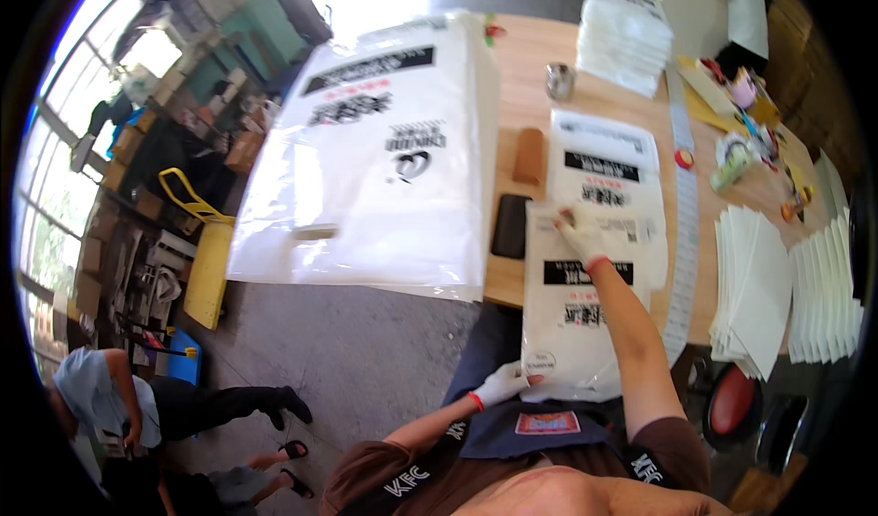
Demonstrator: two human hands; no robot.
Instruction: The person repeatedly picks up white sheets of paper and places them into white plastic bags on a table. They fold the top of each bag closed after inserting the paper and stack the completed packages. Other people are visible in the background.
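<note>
The left hand pinches the bag under the half-curled right hand, whose grip is unclear, probably straightening it, which next calls for even tension.

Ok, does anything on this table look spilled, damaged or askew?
Nothing looks spilled or damaged. One fanned pile of sheets at right pokes past the near edge of the table, so it looks untidy. The bag under the right hand also overhangs that edge, but the left hand is at its lower corner.
</note>
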